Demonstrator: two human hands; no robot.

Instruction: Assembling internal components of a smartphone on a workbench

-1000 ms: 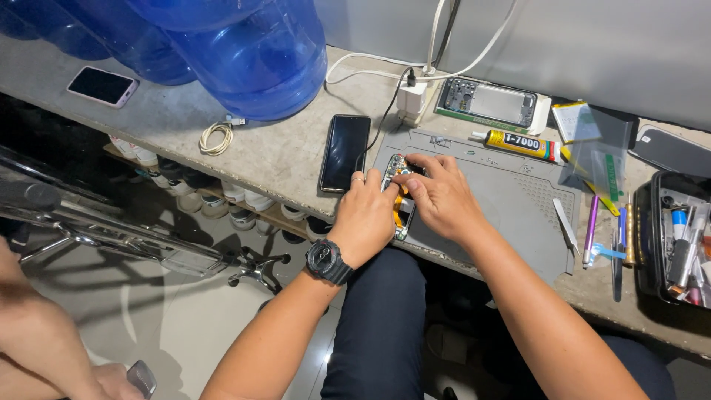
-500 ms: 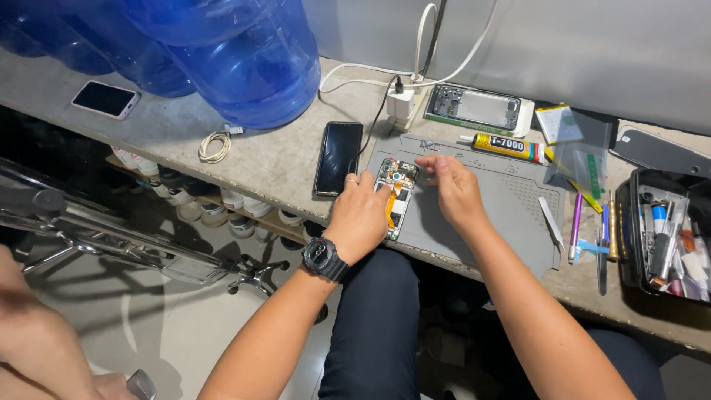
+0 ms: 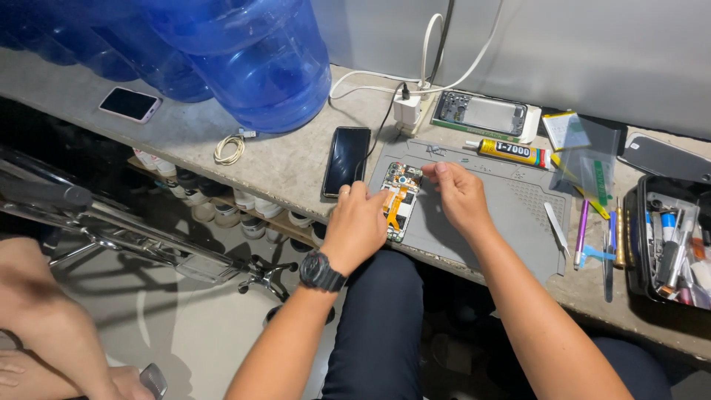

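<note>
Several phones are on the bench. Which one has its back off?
The opened phone on the grey mat, under both hands, shows circuit board and orange flex; the others are closed or just frames.

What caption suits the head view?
Both hands, left and right, work on an opened phone on a grey mat.

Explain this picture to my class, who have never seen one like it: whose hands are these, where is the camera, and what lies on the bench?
The camera sits on a person's head and looks down at their own two bare hands. The left hand steadies an opened phone lying on a grey mat. The right hand pinches something too small to make out above it. Nearby lie a black phone, a glue tube, tweezers and a tool case. Blue water bottles stand behind. Another person's arm shows at the lower left.
</note>
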